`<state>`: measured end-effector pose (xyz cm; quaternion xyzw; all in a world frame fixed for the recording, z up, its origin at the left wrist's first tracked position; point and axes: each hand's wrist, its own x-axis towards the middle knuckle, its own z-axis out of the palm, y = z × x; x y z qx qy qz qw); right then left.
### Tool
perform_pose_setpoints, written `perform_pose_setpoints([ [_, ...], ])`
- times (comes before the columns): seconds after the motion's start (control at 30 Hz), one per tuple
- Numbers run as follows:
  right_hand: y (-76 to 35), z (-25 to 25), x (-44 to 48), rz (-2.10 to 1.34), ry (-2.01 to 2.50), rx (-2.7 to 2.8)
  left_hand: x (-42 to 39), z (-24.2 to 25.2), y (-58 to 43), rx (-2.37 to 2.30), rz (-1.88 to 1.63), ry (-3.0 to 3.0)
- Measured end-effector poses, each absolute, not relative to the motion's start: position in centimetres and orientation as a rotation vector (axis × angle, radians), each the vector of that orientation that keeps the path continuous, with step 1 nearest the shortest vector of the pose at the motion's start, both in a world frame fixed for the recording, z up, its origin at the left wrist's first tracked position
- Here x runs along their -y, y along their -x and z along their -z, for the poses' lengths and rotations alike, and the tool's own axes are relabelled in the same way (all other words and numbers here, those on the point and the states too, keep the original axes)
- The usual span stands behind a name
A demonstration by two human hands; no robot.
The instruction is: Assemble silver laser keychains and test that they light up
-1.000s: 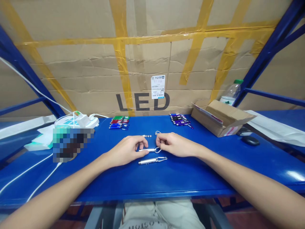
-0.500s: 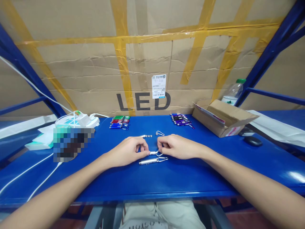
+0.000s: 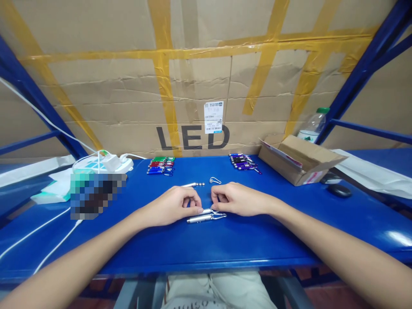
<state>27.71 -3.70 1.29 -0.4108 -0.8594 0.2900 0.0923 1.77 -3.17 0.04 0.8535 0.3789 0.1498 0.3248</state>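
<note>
While a tall cardboard sheet (image 3: 128, 98) lettered "LED" stands at 12 o'clock, a person works with bare hands over a blue table (image 3: 273, 244). At 2 o'clock from the hands sits an open cardboard box (image 3: 283, 169), a green-capped bottle (image 3: 313, 124) behind it; a white power strip (image 3: 88, 164) lies at 10 o'clock. The left hand (image 3: 174, 206) pinches a silver penlight (image 3: 207, 211) between thumb and fingers, at the middle of the near table area. The right hand (image 3: 236, 199) has curled fingertips at the penlight's clip end; whether they pinch it cannot be told. Just beside, at 6 o'clock, rests a second silver light (image 3: 197, 219). Green, red and blue penlights (image 3: 161, 165) line up at 11 o'clock, purple and black ones (image 3: 243, 163) at 1. Toward 12 lie a loose clip (image 3: 215, 180) and small round metal pieces (image 3: 200, 184).
</note>
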Motion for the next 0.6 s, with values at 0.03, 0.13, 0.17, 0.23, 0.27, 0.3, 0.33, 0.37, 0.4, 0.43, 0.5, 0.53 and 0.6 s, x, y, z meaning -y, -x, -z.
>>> perform_pose_setpoints([
  [0.03, -27.7, -1.3, 3.7, -0.855, 1.218, 2.556, 3.2, -0.1, -1.8, -0.985, -0.387, -2.227],
  [0.13, -27.6, -1.1, 3.8, -0.785, 1.198, 2.544, 3.3, -0.1, -1.8, -0.991, -0.396, -2.227],
  [0.17, -27.6, -1.0, 3.7, -0.740, 1.191, 2.529, 3.2, -0.1, -1.7, -1.007, -0.420, -2.250],
  [0.23, -27.7, -0.8, 3.5, -0.616, 1.199, 2.484, 3.0, 0.1, -1.6, -1.058, -0.507, -2.343],
  [0.27, -27.7, -0.6, 3.3, -0.545, 1.213, 2.453, 2.8, 0.2, -1.5, -1.086, -0.556, -2.419],
  [0.3, -27.8, -0.4, 3.1, -0.473, 1.227, 2.422, 2.5, 0.4, -1.4, -1.115, -0.623, -2.503],
  [0.33, -28.0, -0.3, 2.9, -0.406, 1.232, 2.392, 2.2, 0.6, -1.2, -1.147, -0.685, -2.563],
  [0.37, -28.1, -0.1, 2.7, -0.345, 1.228, 2.367, 1.9, 0.9, -1.0, -1.178, -0.724, -2.601],
  [0.4, -28.2, 0.2, 2.5, -0.289, 1.213, 2.356, 1.5, 1.2, -0.7, -1.206, -0.729, -2.621],
  [0.43, -28.3, 0.4, 2.3, -0.232, 1.195, 2.356, 1.2, 1.4, -0.5, -1.238, -0.729, -2.633],
  [0.5, -28.4, 0.8, 2.0, -0.141, 1.186, 2.376, 0.6, 2.0, -0.1, -1.322, -0.691, -2.652],
  [0.53, -28.4, 1.1, 1.9, -0.114, 1.182, 2.387, 0.4, 2.2, 0.1, -1.363, -0.665, -2.655],
  [0.6, -28.4, 1.5, 1.7, -0.082, 1.173, 2.413, 0.0, 2.6, 0.3, -1.408, -0.594, -2.640],
])
